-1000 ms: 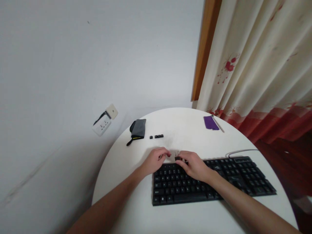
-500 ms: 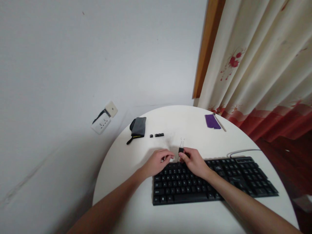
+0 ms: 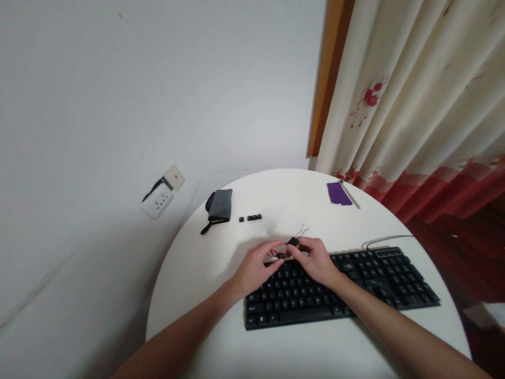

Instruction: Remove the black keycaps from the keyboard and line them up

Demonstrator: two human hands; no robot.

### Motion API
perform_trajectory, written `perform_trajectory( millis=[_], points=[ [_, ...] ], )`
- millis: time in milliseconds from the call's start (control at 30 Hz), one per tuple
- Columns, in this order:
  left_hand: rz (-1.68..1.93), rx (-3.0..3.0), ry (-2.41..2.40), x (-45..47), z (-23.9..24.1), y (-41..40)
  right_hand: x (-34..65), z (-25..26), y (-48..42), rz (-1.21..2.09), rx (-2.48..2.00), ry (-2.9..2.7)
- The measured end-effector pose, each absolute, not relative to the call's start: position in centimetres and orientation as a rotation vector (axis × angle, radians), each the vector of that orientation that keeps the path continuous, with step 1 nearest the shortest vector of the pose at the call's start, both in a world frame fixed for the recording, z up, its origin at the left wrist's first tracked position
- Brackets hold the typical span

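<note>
Above the top-left part of a black keyboard (image 3: 307, 302), my two hands are close together. My right hand (image 3: 314, 258) is closed on a keycap puller (image 3: 292, 241), which has a black grip and thin wire loops; it is tilted, with wire ends pointing away to the upper right. Between the thumb and fingers of my left hand (image 3: 258, 266) is a small black keycap (image 3: 281, 256), at the lower wires of the puller. Several loose keycaps (image 3: 254, 217) lie in a short row on the table behind my hands, with a single keycap (image 3: 241, 219) to their left.
A grey pouch (image 3: 220, 205) with a black strap lies at the left of the round white table (image 3: 197, 295). Back right are a purple cloth (image 3: 338, 193) and a thin stick-like tool (image 3: 350, 195). The keyboard cable (image 3: 389, 238) runs off to the right.
The puller has tilted from upright to slanting right. My left hand has moved in to it, and its fingers now hold a keycap. The view has shifted slightly.
</note>
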State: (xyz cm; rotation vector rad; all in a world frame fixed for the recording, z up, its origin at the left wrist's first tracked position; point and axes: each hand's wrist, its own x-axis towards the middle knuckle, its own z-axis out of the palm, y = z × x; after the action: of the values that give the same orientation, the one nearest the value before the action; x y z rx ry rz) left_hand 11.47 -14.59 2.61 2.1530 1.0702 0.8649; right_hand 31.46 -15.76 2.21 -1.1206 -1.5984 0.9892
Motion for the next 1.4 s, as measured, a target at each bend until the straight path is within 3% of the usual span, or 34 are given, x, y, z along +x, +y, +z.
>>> perform_trajectory(
  millis=[333,600,1000,1233,1400],
  points=[
    [0.887,2.597,0.835,11.4,2.8,-14.3,31.5,1.4,-15.5,1.061,-1.118,-1.478],
    [0.783,2.477,0.957,11.9,2.7,-15.1,31.2,1.0,-15.5,1.203,-1.062,-1.341],
    [0.751,2.534,0.975,12.4,3.0,-15.0,31.1,1.5,-15.3,1.087,-1.058,-1.563],
    [0.863,2.455,0.902,12.6,3.3,-15.2,31.4,1.5,-14.9,1.110,-1.034,-1.484],
    [1.092,2.248,1.012,12.2,3.2,-14.4,31.5,2.1,-15.3,0.912,-1.081,-1.489]
  ],
)
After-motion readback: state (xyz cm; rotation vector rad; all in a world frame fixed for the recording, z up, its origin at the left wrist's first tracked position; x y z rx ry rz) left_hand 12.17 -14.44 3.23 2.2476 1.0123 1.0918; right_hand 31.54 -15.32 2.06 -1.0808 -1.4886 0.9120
